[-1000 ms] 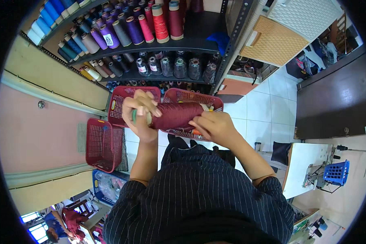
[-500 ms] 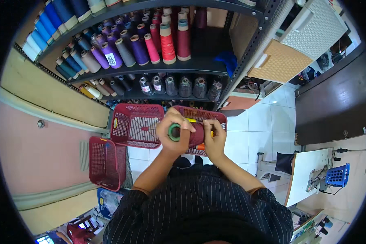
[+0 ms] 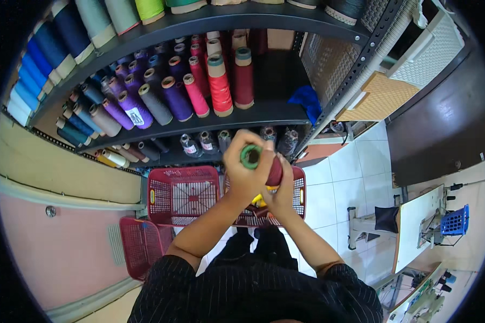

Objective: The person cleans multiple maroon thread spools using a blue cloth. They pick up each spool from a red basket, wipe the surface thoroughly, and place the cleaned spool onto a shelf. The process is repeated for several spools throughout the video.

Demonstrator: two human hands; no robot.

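A maroon thread cone [image 3: 275, 172] with a green core end is held tilted in front of the shelf. My left hand [image 3: 243, 171] wraps round its green-tipped end, fingers closed. My right hand [image 3: 281, 192] grips the cone's side farther right. Just under my hands is a red plastic basket [image 3: 299, 202] holding yellow and brown cones, partly hidden by my arms. Behind my hands stand dark cones in clear wrap on the lower shelf. Above them, the middle shelf holds a red cone [image 3: 221, 92] and a maroon cone [image 3: 243, 81].
A black metal shelf rack [image 3: 275, 114] packed with colourful thread cones spans ahead, with a blue cloth [image 3: 306, 103] at its right end. Another red basket [image 3: 186, 175] sits to the left, and a third basket [image 3: 140, 242] nearer me. A sewing table [image 3: 423, 237] stands at right.
Both hands have raised the maroon cone toward the shelf, still gripping it. The view has shifted, so the shelf and baskets sit lower in the picture.
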